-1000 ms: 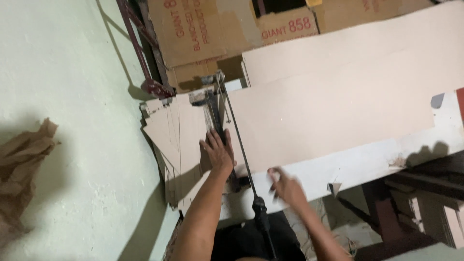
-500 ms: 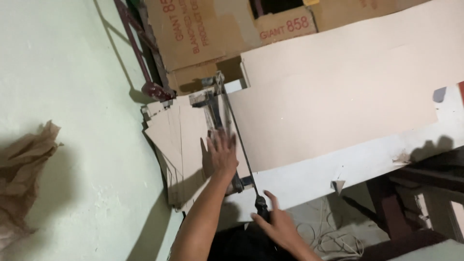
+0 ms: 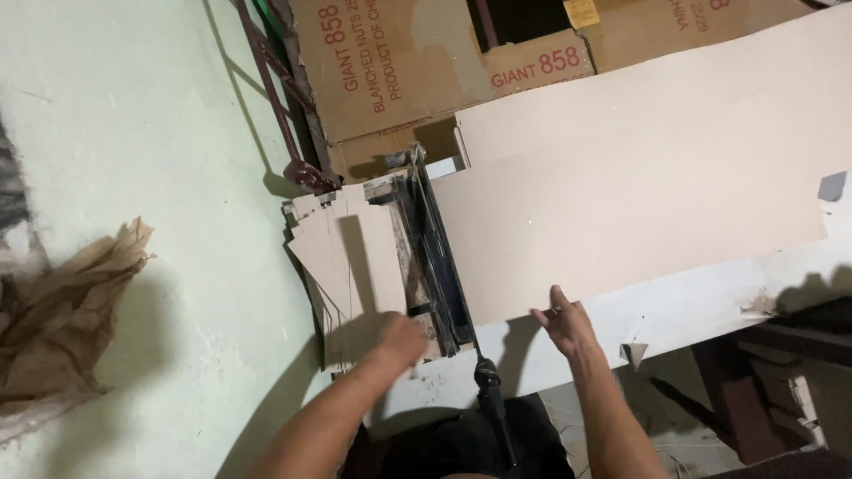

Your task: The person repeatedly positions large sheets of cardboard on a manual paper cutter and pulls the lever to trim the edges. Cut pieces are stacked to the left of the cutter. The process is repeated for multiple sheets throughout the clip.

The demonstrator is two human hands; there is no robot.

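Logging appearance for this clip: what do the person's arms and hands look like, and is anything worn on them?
Both forearms are bare as far as the frame shows: no sleeves, gloves, watch or bands visible. The left hand is motion-blurred, so finer detail such as rings cannot be told. The right hand is bare, fingers showing, with no visible ring.

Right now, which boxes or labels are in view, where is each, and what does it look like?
Large brown carton: top centre, flattened, red print.
Smaller brown carton: right of it, behind the pale board sheet, red print.
Yellow label: top edge, small rectangle.
Brown carton: top right, print upside down.
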